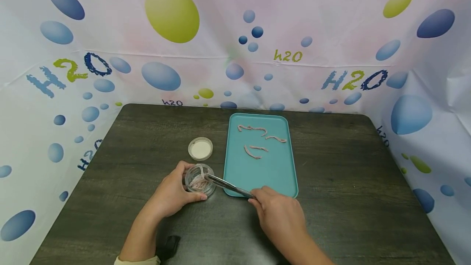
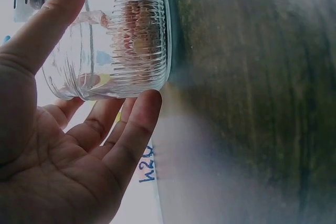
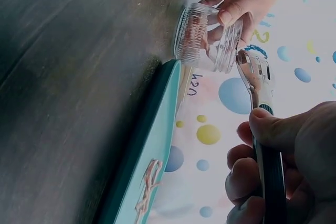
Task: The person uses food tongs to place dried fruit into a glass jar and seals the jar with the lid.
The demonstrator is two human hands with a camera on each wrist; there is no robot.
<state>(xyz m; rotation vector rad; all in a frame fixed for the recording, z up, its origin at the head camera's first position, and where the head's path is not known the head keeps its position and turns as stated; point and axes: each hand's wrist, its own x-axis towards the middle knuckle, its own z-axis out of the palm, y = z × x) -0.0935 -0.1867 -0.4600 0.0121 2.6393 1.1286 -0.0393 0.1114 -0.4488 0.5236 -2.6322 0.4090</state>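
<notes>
A small clear glass jar (image 1: 200,180) with ribbed lower walls stands on the table, pale pinkish strands (image 2: 137,27) inside it. My left hand (image 1: 170,193) grips it from the left, thumb on the near side and fingers round the far side. My right hand (image 1: 281,212) holds metal tongs (image 1: 229,185) by their dark handle (image 3: 270,177). Their slotted tips reach the jar's mouth, where one pale strand (image 1: 202,171) hangs at the tips. To the right, a turquoise tray (image 1: 257,175) bears several thin pinkish strands (image 1: 252,153) on its far half.
A round lid (image 1: 200,149) lies just beyond the jar, left of the tray. A small black object (image 1: 170,246) is by the left forearm. The dark wooden table (image 1: 342,175) meets a white sheet (image 1: 121,19) printed with blue and green dots behind.
</notes>
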